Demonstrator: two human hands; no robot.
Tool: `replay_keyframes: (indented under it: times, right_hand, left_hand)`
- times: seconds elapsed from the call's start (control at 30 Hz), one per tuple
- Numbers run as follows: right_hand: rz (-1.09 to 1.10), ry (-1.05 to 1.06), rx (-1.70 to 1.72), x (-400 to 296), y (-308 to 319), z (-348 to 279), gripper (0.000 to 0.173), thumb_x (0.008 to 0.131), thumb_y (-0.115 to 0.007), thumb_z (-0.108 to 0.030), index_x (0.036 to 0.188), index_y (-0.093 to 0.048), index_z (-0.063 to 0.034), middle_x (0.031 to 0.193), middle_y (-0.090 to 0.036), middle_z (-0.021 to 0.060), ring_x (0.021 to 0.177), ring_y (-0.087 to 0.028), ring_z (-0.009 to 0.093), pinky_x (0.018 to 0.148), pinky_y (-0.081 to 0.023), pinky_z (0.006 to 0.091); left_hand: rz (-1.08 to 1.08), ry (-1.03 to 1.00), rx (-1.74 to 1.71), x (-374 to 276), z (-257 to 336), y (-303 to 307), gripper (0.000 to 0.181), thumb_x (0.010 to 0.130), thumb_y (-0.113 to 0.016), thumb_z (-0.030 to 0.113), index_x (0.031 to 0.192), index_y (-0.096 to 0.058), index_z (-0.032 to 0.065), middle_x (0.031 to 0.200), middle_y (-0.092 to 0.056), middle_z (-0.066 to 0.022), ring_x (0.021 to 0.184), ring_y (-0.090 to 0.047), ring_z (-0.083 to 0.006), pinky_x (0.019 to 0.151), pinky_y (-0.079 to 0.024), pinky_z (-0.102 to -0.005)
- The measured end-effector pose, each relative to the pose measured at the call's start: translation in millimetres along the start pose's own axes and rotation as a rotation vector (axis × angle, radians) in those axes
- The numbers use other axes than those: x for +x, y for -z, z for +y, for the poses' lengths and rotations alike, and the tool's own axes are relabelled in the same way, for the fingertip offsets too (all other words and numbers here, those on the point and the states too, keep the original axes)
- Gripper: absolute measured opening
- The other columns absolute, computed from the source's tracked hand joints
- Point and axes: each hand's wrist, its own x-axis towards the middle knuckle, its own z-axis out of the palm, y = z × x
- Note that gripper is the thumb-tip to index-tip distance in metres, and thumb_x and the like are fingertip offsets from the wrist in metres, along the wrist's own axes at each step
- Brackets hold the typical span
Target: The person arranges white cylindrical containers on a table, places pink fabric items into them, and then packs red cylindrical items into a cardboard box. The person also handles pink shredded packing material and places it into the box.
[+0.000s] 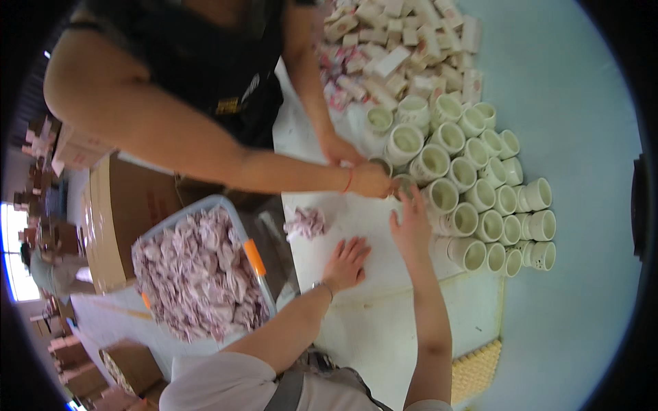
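Observation:
My left hand (pixel 347 263) rests palm down on the pale tabletop (pixel 370 318), its fingers slightly apart and nothing in it. My right hand (pixel 413 226) reaches up to a ceramic cup (pixel 405 183) at the near left of the cup group. Its fingertips overlap that cup, with the thumb apart from it; whether they grip it is unclear. Several white ceramic cups (pixel 444 195) stand or lie in close rows to the right. A crumpled printed paper bundle (pixel 308 222) sits left of my hands. A co-worker's hand (pixel 372 180) meets my fingertips at the same cup.
Past the cups lies a heap of small white boxes (pixel 393 61). A grey tub (pixel 234 205) full of crumpled paper bundles stands at the left, before a large cardboard carton (pixel 103 226). A yellowish stacked block (pixel 475 370) sits lower right. Another person (pixel 56 272) is far left.

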Motion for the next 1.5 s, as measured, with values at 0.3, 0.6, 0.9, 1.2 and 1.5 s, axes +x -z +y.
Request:
replay_keyframes:
  times: [0.3, 0.6, 0.9, 1.2, 1.5]
  right_hand:
    - [-0.157, -0.239, 0.028, -12, -70, 38, 0.024, 0.076, -0.067, -0.025, 0.092, -0.057, -0.0097, 0.089, -0.06, 0.0074, 0.072, -0.063, 0.028, 0.058, -0.05, 0.0421]
    - [0.065, -0.27, 0.321, 15, 139, 24, 0.02, 0.08, -0.064, -0.024, 0.089, -0.057, -0.0077, 0.088, -0.06, 0.0093, 0.066, -0.06, 0.031, 0.057, -0.046, 0.0419]
    - [0.137, -0.511, -0.401, 136, 164, 229, 0.018, 0.083, -0.059, -0.021, 0.09, -0.063, -0.0045, 0.085, -0.064, 0.0191, 0.08, -0.063, 0.036, 0.069, -0.051, 0.0454]
    - [0.065, -0.54, -0.498, 138, 153, 233, 0.029, 0.085, -0.055, -0.022, 0.107, -0.056, -0.0032, 0.101, -0.059, 0.0186, 0.093, -0.061, 0.034, 0.078, -0.049, 0.0456]
    - [-0.144, 0.082, -0.08, 60, -54, -7, 0.015, 0.071, -0.059, -0.009, 0.086, -0.057, -0.006, 0.08, -0.059, 0.0111, 0.061, -0.063, 0.026, 0.045, -0.049, 0.0383]
  left_hand:
    - [-0.112, -0.023, 0.087, 9, -1, -7, 0.064, 0.08, -0.045, 0.036, 0.138, -0.035, 0.0108, 0.148, -0.025, -0.0148, 0.137, -0.021, -0.0322, 0.11, -0.013, -0.0546]
    - [-0.093, -0.022, 0.122, 3, 5, -11, 0.064, 0.08, -0.048, 0.035, 0.138, -0.036, 0.0116, 0.147, -0.027, -0.014, 0.136, -0.022, -0.032, 0.111, -0.012, -0.053]
    - [-0.053, -0.061, 0.063, 6, 0, -12, 0.064, 0.077, -0.051, 0.031, 0.136, -0.037, 0.0092, 0.145, -0.029, -0.0157, 0.135, -0.023, -0.0348, 0.11, -0.012, -0.0547]
    - [-0.085, -0.027, 0.005, 4, 4, -2, 0.062, 0.078, -0.05, 0.03, 0.135, -0.038, 0.0107, 0.145, -0.029, -0.0141, 0.135, -0.023, -0.0334, 0.11, -0.015, -0.0544]
    - [-0.078, -0.035, 0.048, 9, 8, -8, 0.062, 0.079, -0.047, 0.033, 0.136, -0.037, 0.0112, 0.146, -0.029, -0.0138, 0.135, -0.025, -0.032, 0.11, -0.014, -0.0546]
